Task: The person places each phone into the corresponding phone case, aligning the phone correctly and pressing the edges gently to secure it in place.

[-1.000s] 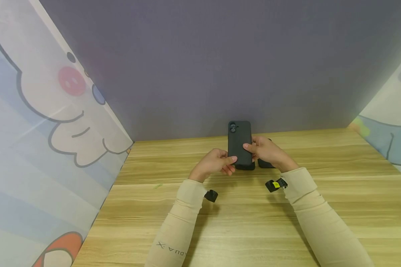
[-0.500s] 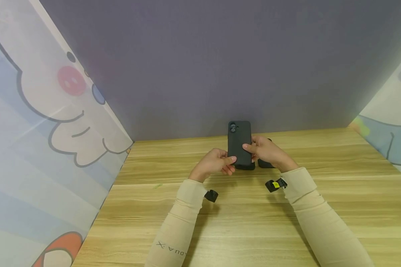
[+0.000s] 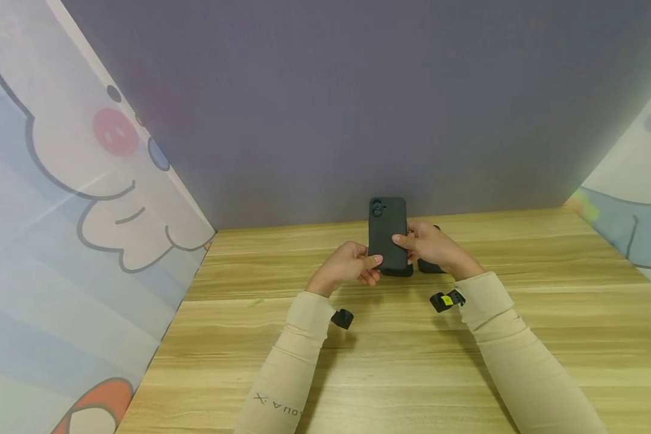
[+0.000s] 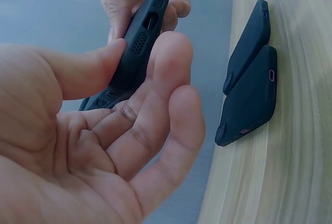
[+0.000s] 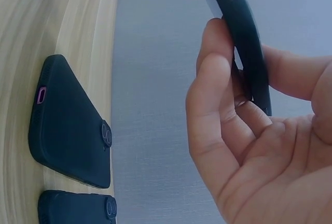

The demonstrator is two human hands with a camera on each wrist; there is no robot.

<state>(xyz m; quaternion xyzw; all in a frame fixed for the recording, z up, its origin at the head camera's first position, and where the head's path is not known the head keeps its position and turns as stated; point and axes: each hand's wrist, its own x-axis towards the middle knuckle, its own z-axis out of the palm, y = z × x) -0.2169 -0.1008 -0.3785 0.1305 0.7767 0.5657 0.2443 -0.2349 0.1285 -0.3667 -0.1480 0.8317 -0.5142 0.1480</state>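
Both hands hold a black phone case (image 3: pixel 386 220) upright above the table's far side, its back with the camera opening facing the head camera. My left hand (image 3: pixel 349 263) pinches its lower left corner, thumb on the back. At the right edge my right hand (image 3: pixel 431 244) grips it, thumb on the back and fingers behind. The left wrist view shows the bottom edge of the case (image 4: pixel 137 53) with port opening and speaker holes. From the right wrist, the case (image 5: pixel 244 32) looks thin and slightly bowed, with light showing along its inner side.
Two black-cased phones lie on the wooden table (image 3: pixel 385 374), one cased phone (image 5: pixel 67 123) with a pink-edged port, the other cased phone (image 5: pixel 78 207) beside it. A grey panel (image 3: pixel 358 108) rises behind the table. Cartoon-printed sheets (image 3: pixel 49 241) flank both sides.
Hands and phone case keep nearly the same place and grip; only a very slight shift of the whole head view shows.
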